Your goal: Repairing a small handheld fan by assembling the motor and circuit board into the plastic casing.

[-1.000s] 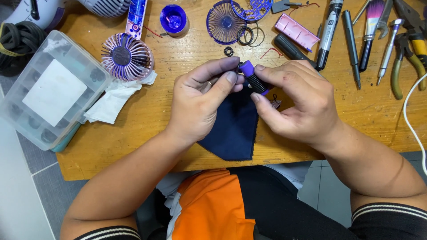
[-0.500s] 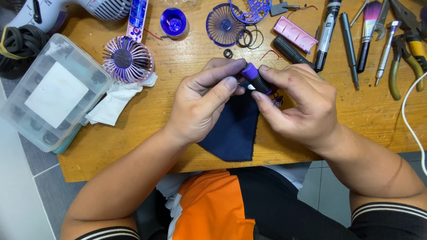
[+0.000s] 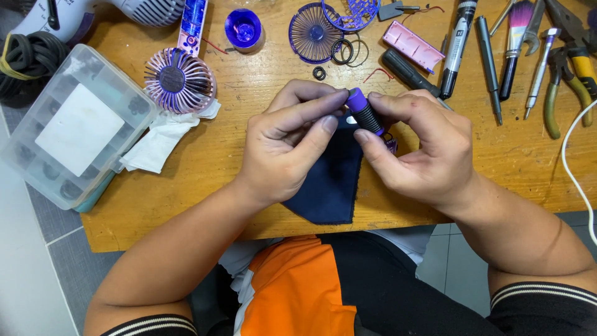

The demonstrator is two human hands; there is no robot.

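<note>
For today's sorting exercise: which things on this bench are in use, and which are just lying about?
In use: left hand, right hand, purple and black cylinder, dark blue cloth.

Lying about: clear plastic box, round fan grille, pliers, brush, white tissue.

Matt wooden table (image 3: 249,174); dark matt cloth (image 3: 329,186); glossy purple-capped ribbed cylinder (image 3: 365,112).

purple-capped cylinder (image 3: 365,112): I see only its upper part; the lower end is lost behind my right hand (image 3: 418,149).
dark blue cloth (image 3: 329,180): top edge hidden under both hands.
hair dryer (image 3: 118,9): cut off by the top edge.
organiser box (image 3: 71,127): contents too murky to tell.
</note>
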